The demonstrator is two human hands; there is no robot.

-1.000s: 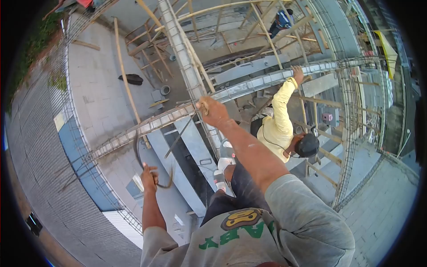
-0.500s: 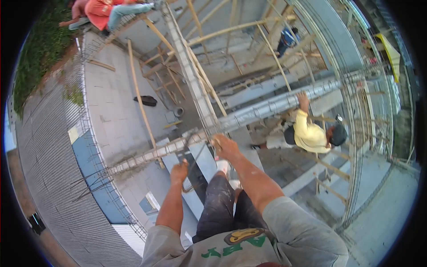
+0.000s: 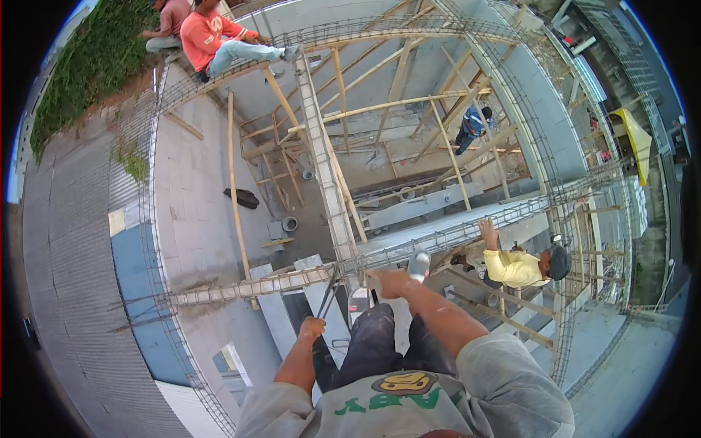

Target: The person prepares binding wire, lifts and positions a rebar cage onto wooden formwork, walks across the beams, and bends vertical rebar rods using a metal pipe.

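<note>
Dark rod [image 3: 328,296] sat clasped in our left hand [image 3: 312,327], near the steel-ringed beam [image 3: 292,279]; whether our right hand [image 3: 391,283], by the beam, pinched anything, we couldn't tell. Beyond, timber props [image 3: 233,160] crossed the grey-walled room [image 3: 190,226] below; far left, a person in orange [image 3: 203,42] sat.

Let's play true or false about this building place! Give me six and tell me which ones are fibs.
1. The person in yellow wears a dark cap. True.
2. The left hand is empty. False: it holds a thin dark bar.
3. A yellow sheet shows toward the right edge. True.
4. The person in bright red is standing. False: that person is sitting up high.
5. The letters on the grey shirt are green. True.
6. The big patch of plants is at the bottom right. False: it is at the top left.
</note>
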